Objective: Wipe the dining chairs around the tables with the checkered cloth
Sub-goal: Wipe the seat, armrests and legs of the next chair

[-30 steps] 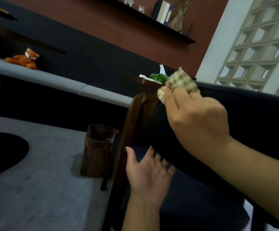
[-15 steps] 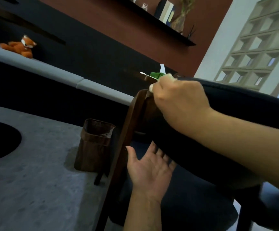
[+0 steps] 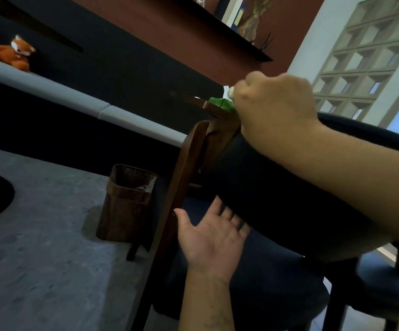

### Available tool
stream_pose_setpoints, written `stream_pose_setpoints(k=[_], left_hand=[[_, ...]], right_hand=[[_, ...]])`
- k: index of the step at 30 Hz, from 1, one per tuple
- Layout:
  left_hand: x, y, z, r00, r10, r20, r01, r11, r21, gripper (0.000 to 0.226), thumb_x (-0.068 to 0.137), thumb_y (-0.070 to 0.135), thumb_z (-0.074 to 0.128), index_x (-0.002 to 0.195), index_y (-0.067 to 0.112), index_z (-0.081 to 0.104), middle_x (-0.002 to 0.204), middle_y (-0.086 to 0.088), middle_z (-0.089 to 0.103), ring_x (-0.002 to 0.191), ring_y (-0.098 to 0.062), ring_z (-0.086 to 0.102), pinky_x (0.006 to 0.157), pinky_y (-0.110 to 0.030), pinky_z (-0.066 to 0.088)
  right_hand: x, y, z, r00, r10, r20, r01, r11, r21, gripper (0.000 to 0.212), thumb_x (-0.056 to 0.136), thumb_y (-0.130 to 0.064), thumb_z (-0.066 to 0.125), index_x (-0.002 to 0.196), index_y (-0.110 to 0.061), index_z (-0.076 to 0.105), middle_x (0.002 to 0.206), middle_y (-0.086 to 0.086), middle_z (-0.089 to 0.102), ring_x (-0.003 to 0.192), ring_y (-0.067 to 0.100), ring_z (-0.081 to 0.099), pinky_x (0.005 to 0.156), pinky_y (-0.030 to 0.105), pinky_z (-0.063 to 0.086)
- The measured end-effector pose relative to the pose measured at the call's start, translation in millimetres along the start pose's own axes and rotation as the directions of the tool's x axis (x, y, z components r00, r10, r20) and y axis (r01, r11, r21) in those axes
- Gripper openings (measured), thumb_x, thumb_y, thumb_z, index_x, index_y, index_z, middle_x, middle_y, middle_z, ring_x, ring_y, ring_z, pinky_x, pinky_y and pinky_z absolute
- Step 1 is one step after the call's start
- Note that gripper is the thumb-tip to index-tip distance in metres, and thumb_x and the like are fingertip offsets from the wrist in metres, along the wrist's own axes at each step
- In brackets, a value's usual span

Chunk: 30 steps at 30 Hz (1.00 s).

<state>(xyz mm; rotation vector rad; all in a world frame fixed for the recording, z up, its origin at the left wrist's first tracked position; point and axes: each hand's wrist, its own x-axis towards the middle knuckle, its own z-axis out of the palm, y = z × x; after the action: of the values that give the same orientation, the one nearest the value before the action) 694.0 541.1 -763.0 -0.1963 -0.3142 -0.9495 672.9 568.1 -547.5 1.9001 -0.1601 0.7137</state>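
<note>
A dining chair with a dark padded backrest [image 3: 277, 187] and a brown wooden frame [image 3: 184, 168] fills the middle of the view. My right hand [image 3: 274, 108] is fisted at the top left end of the backrest, gripping the checkered cloth [image 3: 230, 90]; only a small pale corner of the cloth shows past the knuckles. My left hand [image 3: 214, 237] hovers open, palm up, below the backrest and over the dark seat [image 3: 265, 295], beside the wooden frame post.
A brown waste bin [image 3: 126, 204] stands on the grey floor left of the chair. Behind it runs a grey bench [image 3: 74, 96] with an orange toy fox [image 3: 14, 53]. A green item [image 3: 221, 102] lies on a table edge. A second seat [image 3: 384, 290] is at right.
My right hand has closed over the cloth, hiding most of it, and shifted along the backrest top. The left hand stays open under the backrest.
</note>
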Motion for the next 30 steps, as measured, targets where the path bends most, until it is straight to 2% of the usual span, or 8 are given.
stream_pose_setpoints(k=[3,6,9,13,16,21,27,30], left_hand=[[-0.6,1.5,1.9,1.000,-0.001,-0.018,0.001,1.000,-0.003,0.104,0.079,0.087,0.024,0.140,0.006,0.050,0.137,-0.022,0.055,0.127,-0.039,0.052,0.115,-0.051,0.027],[-4.5,1.3,4.2,0.998,-0.004,-0.057,0.004,1.000,0.005,0.101,0.081,0.085,0.024,0.130,0.004,0.061,0.134,-0.020,0.058,0.124,-0.037,0.056,0.111,-0.048,0.034],[-5.0,-0.6,4.9,0.996,0.015,-0.085,-0.014,1.000,0.012,0.098,0.081,0.084,0.025,0.126,0.006,0.065,0.131,-0.018,0.061,0.120,-0.033,0.059,0.111,-0.044,0.035],[-0.7,-3.3,9.3,0.995,0.025,-0.092,-0.024,1.000,0.006,0.097,0.079,0.085,0.029,0.139,0.011,0.051,0.134,-0.018,0.059,0.128,-0.035,0.053,0.117,-0.048,0.025],[-1.2,-5.2,10.6,0.994,0.041,-0.102,-0.040,0.999,0.011,0.098,0.080,0.085,0.028,0.138,0.009,0.052,0.133,-0.017,0.060,0.126,-0.034,0.054,0.116,-0.047,0.026],[-3.9,-7.0,10.8,0.987,0.056,-0.153,-0.054,0.998,0.017,0.093,0.083,0.083,0.028,0.127,0.009,0.063,0.123,-0.015,0.067,0.110,-0.031,0.066,0.100,-0.045,0.044],[-0.9,-4.2,9.0,0.992,0.028,-0.124,-0.026,0.999,0.023,0.101,0.079,0.086,0.028,0.138,0.008,0.052,0.134,-0.018,0.059,0.128,-0.035,0.052,0.117,-0.048,0.025],[0.1,-0.1,3.8,0.996,0.012,-0.093,-0.011,1.000,0.015,0.103,0.078,0.086,0.027,0.137,0.006,0.053,0.136,-0.020,0.056,0.128,-0.037,0.052,0.116,-0.050,0.026]], right_hand=[[-24.7,-22.6,19.1,0.995,-0.084,0.050,0.090,0.986,-0.138,0.028,0.093,-0.005,0.042,0.106,-0.002,0.066,0.097,0.021,0.068,0.074,0.033,0.067,0.048,0.030,0.047],[-64.8,-58.5,37.9,0.918,-0.372,0.139,0.382,0.922,-0.057,0.037,0.093,-0.007,0.035,0.105,-0.014,0.068,0.091,0.003,0.069,0.066,0.016,0.066,0.046,0.023,0.043],[-52.4,-58.0,36.3,0.823,-0.499,0.272,0.513,0.858,0.022,0.029,0.098,-0.009,0.035,0.114,-0.008,0.059,0.105,0.008,0.064,0.082,0.024,0.065,0.054,0.030,0.042],[16.7,-27.5,16.6,0.958,-0.200,0.204,0.216,0.975,-0.059,0.014,0.093,-0.013,0.053,0.097,-0.010,0.066,0.066,0.003,0.050,0.057,0.022,0.049,0.049,0.032,0.035],[46.2,-31.7,22.2,0.954,-0.022,0.298,0.039,0.998,-0.053,0.014,0.092,-0.014,0.055,0.098,-0.010,0.066,0.066,0.002,0.044,0.062,0.024,0.049,0.049,0.031,0.031],[6.0,-101.4,47.2,0.860,-0.278,0.428,0.307,0.952,0.001,0.029,0.094,-0.011,0.054,0.122,-0.005,0.058,0.112,0.012,0.063,0.099,0.032,0.061,0.078,0.042,0.051],[64.3,-24.2,26.6,0.967,-0.010,0.256,0.020,0.999,-0.035,0.018,0.092,-0.015,0.056,0.076,-0.006,0.058,0.068,0.008,0.052,0.060,0.027,0.050,0.051,0.033,0.033],[38.1,-21.4,23.7,0.986,-0.051,0.156,0.055,0.998,-0.021,0.019,0.089,-0.018,0.060,0.072,-0.010,0.060,0.054,0.002,0.037,0.048,0.020,0.038,0.047,0.030,0.031]])
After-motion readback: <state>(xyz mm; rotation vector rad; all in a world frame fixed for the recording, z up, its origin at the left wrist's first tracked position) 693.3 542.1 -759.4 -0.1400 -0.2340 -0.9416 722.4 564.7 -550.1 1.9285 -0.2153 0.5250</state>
